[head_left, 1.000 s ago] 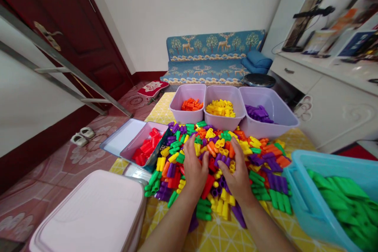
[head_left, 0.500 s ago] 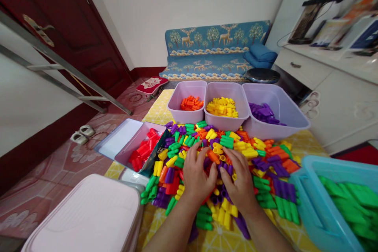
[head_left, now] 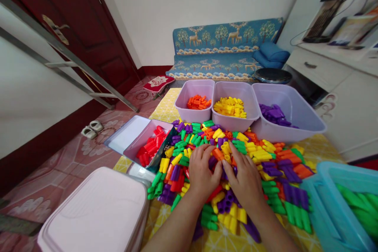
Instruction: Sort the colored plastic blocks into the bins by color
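In the head view, the left hand [head_left: 203, 170] and right hand [head_left: 244, 175] are being held closer together than a second ago, low over the pile of coloured pieces [head_left: 218, 134] on the yellow tablecloth [head_left: 161, 104]. An orange piece [head_left: 218, 154] and a yellow piece [head_left: 226, 148] are being framed between loosely curled fingers; whether either is being gripped cannot be told. With the gap narrowed, pieces are apparently being handled at close range.

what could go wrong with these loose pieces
The left hand and right hand reach into the mixed plastic pieces, so some might scatter. The open box of red pieces stands near the edge of the table; a bump could tip it. Green pieces close beside it might fall in.
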`<state>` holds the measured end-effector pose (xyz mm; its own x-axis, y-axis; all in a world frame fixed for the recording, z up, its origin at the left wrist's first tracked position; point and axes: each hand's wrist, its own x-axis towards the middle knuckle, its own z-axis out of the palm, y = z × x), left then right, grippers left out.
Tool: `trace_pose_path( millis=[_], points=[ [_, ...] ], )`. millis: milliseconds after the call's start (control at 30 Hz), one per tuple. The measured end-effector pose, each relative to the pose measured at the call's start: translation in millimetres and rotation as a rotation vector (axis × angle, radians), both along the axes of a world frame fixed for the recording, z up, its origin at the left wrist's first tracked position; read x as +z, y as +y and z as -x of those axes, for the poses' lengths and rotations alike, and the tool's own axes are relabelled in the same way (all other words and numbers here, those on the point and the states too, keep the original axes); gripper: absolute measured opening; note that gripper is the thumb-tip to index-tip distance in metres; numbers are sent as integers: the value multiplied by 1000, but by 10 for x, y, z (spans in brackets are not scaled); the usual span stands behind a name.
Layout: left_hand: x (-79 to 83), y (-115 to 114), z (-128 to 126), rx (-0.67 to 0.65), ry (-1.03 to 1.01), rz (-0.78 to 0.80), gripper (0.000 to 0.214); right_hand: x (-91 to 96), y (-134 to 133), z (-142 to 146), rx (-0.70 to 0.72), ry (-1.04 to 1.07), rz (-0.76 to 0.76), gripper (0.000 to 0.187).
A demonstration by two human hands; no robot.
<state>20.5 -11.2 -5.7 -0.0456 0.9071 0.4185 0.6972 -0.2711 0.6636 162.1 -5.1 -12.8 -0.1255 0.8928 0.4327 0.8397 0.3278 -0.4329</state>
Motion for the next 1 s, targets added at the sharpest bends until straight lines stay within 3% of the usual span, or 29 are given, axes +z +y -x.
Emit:
trace_pose_path(
  millis=[267,467,667,800,900,1000],
  points=[
    [56,103,35,-27,70,49,53,-18,41,-8,19,37,9,40],
    [189,404,116,-168,146,119,70,173,156,29,-11,-96,97,36],
    [82,544,82,-11,72,136,62,299,300,90,-23,-135,146,23],
    [-13,531,57,90,23,146,68,279,345,59,36,-49,104,19],
    [-48,535,74,53,-92,73,69,284,379,-30,24,77,78,24],
    [-56,542,98,-16,-149,16,51,334,467,-138,19,245,209,29]
  ],
)
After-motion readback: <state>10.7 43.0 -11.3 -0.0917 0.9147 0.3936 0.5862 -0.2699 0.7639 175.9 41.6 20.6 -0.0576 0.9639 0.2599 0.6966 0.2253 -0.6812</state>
